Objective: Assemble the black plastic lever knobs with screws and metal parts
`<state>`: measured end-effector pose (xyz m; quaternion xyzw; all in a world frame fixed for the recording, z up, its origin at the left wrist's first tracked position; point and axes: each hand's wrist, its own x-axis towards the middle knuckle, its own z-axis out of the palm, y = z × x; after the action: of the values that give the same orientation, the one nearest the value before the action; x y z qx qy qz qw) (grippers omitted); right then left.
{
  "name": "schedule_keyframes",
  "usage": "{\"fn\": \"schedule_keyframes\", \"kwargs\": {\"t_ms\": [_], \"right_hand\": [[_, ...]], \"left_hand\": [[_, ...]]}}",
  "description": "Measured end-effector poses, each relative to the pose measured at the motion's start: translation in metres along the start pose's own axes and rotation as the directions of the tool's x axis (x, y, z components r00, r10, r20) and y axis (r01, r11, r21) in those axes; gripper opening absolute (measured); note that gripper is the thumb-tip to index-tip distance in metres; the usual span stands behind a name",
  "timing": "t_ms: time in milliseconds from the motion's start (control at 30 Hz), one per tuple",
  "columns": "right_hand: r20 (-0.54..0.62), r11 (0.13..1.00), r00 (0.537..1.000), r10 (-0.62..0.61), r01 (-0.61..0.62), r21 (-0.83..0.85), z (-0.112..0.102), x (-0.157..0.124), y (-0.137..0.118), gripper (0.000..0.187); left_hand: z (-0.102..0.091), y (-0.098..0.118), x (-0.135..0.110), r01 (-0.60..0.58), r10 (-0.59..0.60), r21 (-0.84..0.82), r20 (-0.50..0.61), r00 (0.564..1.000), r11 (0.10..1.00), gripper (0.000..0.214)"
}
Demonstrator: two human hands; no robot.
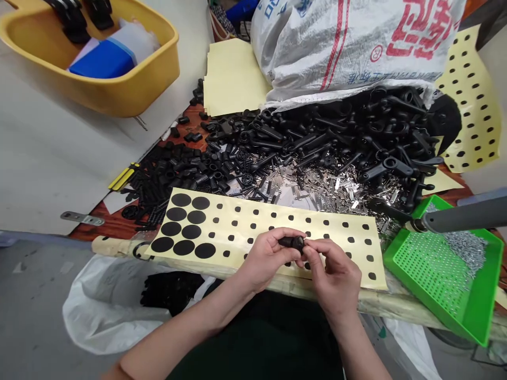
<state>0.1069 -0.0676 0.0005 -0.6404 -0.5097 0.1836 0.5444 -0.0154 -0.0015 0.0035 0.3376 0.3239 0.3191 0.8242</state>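
Observation:
Above a yellow backing sheet (269, 221) with black round and small squarish stickers, both hands meet at a small black plastic part (292, 242). My left hand (266, 259) is closed, holding this tube-like part between thumb and fingers. My right hand (335, 272) is closed in a pinch at the part's right end; its fingertips hide whatever is between them. Behind the sheet lie small flat metal clips (348, 192) and a heap of black plastic handle-like pieces (317, 132). Short black tube pieces (198, 163) are heaped at the left.
On the right, a green basket (431, 279) holds small silver screws (467, 253), with a grey rod-like tool (467, 215) across it. A white woven sack (356, 47) stands behind the heap. A yellow bin (134, 89) hangs upper left. A white bag (103, 311) is below the table edge.

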Motion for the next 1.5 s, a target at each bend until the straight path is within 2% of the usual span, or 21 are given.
{"fn": "schedule_keyframes", "kwargs": {"t_ms": [100,233,300,467,567,800,1100,1400,1500], "right_hand": [[-0.007,1.0,1.0,0.006,-0.006,0.007,-0.001,0.002,-0.002,0.005],[0.1,0.967,0.979,0.179,-0.194,0.165,-0.007,0.007,-0.005,0.005],[0.141,0.95,0.965,0.221,-0.245,0.192,-0.009,0.008,-0.005,0.006],[0.108,0.994,0.994,0.035,-0.046,0.097,-0.012,0.01,-0.001,0.004],[0.142,0.997,0.988,-0.061,0.055,0.045,-0.014,0.011,0.002,0.007],[0.178,0.978,0.964,-0.199,0.208,-0.032,-0.016,0.015,0.0,0.011],[0.17,0.959,0.952,-0.253,0.27,-0.083,-0.014,0.016,0.001,0.012],[0.124,0.975,0.969,-0.213,0.219,-0.044,-0.01,0.012,0.001,0.013],[0.106,0.98,0.976,-0.188,0.193,-0.042,-0.012,0.013,0.003,0.012]], "left_hand": [[0.0,0.0,0.0,-0.003,0.003,-0.001,0.024,1.0,1.0,0.029],[0.0,0.002,0.0,0.005,-0.003,-0.037,0.048,0.999,0.999,0.029],[0.0,0.003,0.001,0.02,-0.016,-0.058,0.056,0.998,0.998,0.029],[-0.001,0.002,0.001,0.015,-0.011,-0.068,0.054,0.998,0.998,0.029],[-0.001,0.002,0.001,0.027,-0.023,-0.064,0.063,0.998,0.998,0.03],[-0.002,0.001,0.002,0.053,-0.048,-0.062,0.074,0.996,0.997,0.031],[-0.002,0.0,0.001,0.037,-0.035,-0.046,0.05,0.998,0.998,0.032],[-0.002,0.002,0.0,0.057,-0.047,-0.112,0.086,0.995,0.992,0.03],[-0.002,0.003,-0.001,0.017,-0.009,-0.092,0.082,0.997,0.996,0.03]]}}
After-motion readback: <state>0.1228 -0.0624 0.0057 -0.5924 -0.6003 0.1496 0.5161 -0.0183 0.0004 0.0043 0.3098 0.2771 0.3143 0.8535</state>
